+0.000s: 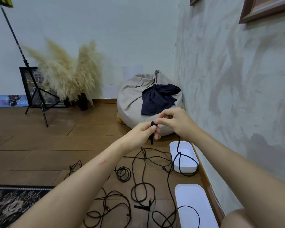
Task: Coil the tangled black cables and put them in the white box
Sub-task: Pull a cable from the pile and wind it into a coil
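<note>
Both arms reach forward over a wooden floor. The left grip, a bare hand, is clamped by thumb and curled fingers on the held cable, whose short black end sticks out below the fingers. The right grip, touching the left at the fingertips, pinches the upper part of the same bundle between thumb and forefinger. From beneath the right grip we see the held cable hang down across the open white box, form a knot above its interior, and loop over its near edge. The white box stands on the floor at the right, beside the wall. A second white piece, box or lid we cannot tell, lies nearer, with a cable loop across it. The loose cables lie tangled on the floor to the left of both white pieces, none inside the box. Farther off stand a beanbag carrying a dark cloth, dried pampas grass and a tripod stand; a patterned rug lies near left.
</note>
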`<action>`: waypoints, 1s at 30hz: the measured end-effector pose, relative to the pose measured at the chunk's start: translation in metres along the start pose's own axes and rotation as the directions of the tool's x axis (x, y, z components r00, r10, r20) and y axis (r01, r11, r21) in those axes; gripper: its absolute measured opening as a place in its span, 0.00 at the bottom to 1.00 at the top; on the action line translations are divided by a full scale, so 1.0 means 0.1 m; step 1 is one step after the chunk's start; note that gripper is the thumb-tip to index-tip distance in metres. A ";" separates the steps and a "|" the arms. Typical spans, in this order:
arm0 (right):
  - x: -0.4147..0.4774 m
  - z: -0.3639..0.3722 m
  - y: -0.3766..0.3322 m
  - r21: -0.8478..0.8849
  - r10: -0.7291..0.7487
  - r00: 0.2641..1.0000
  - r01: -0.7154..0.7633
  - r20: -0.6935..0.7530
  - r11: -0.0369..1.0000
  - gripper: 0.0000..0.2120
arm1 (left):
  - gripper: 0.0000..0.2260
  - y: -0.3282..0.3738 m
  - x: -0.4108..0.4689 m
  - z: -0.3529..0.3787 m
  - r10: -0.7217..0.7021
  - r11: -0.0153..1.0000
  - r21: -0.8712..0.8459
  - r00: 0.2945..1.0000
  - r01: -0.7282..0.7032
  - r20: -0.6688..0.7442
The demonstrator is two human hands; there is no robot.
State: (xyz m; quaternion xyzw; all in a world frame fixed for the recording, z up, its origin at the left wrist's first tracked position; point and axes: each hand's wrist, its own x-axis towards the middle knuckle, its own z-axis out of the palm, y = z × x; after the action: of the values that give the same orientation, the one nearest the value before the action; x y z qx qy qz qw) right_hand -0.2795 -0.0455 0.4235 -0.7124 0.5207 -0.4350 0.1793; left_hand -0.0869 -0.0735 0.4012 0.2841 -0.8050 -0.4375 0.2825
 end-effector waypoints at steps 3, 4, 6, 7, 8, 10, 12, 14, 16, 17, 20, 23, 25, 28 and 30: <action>0.03 0.00 0.08 -0.047 0.028 0.998 -0.025 0.057 0.999 0.06 | 0.12 -0.01 -0.01 -0.02 -0.013 0.998 0.054 1.000 0.015 -0.025; 0.03 -0.01 0.09 -0.088 0.031 0.995 -0.022 0.094 0.996 0.06 | 0.12 -0.02 -0.01 -0.03 -0.019 0.997 0.071 0.999 0.022 -0.051; 0.03 -0.04 0.10 -0.170 0.061 0.988 -0.036 0.143 0.985 0.05 | 0.13 -0.05 -0.01 -0.07 -0.032 0.995 0.093 0.994 0.042 -0.109; 0.02 -0.05 0.11 -0.202 0.082 0.986 -0.052 0.143 0.978 0.06 | 0.13 -0.06 -0.02 -0.08 -0.039 0.993 0.107 0.992 0.052 -0.121; 0.00 -0.05 0.11 -0.225 0.085 0.988 -0.055 0.126 0.973 0.06 | 0.13 -0.07 -0.02 -0.07 -0.047 0.990 0.129 0.992 0.062 -0.116; 0.00 -0.03 0.08 -0.227 0.034 0.997 -0.018 0.065 0.974 0.07 | 0.12 -0.05 -0.03 -0.02 -0.068 0.981 0.175 0.996 0.077 -0.055; 0.01 -0.01 0.07 -0.172 -0.013 1.000 0.012 -0.006 0.985 0.06 | 0.12 0.01 -0.03 0.05 -0.060 0.985 0.160 0.998 0.059 0.007; 0.01 -0.01 0.09 -0.094 0.002 0.999 -0.007 -0.054 0.996 0.06 | 0.13 0.09 -0.04 0.05 -0.036 0.996 0.077 0.999 0.034 0.030; -0.01 0.02 0.12 -0.003 0.045 0.997 -0.046 -0.056 0.999 0.05 | 0.12 0.13 -0.06 0.01 -0.031 0.999 -0.007 0.998 0.032 0.052; -0.01 0.04 0.14 0.037 0.065 0.997 -0.063 -0.047 0.997 0.05 | 0.11 0.15 -0.08 -0.02 -0.028 0.999 -0.037 0.997 0.031 0.068; -0.03 0.13 0.13 0.084 0.063 0.998 -0.061 -0.014 0.995 0.08 | 0.08 0.16 -0.09 -0.06 0.007 0.991 -0.130 0.997 0.003 0.082; -0.06 0.24 0.07 0.118 0.052 0.998 -0.054 0.027 0.992 0.13 | 0.08 0.15 -0.07 -0.11 0.033 0.971 -0.238 0.999 -0.027 0.020; -0.10 0.35 0.03 0.117 0.091 0.993 -0.099 0.069 0.988 0.16 | 0.08 0.15 -0.04 -0.14 0.028 0.937 -0.348 0.999 -0.038 -0.035; -0.13 0.56 0.04 -0.042 0.122 0.980 -0.116 0.157 0.992 0.18 | 0.06 0.13 0.00 -0.16 -0.054 0.876 -0.480 0.978 -0.051 -0.203; -0.14 0.66 0.02 -0.093 0.116 0.965 -0.096 0.235 0.991 0.17 | 0.06 0.09 0.03 -0.17 -0.122 0.882 -0.468 0.930 -0.059 -0.348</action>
State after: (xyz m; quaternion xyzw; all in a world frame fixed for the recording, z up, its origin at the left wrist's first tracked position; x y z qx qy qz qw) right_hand -0.2284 -0.0466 0.3789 -0.7376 0.5497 -0.3141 0.2349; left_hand -0.0787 -0.0810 0.4171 0.2970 -0.6025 -0.5634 0.4810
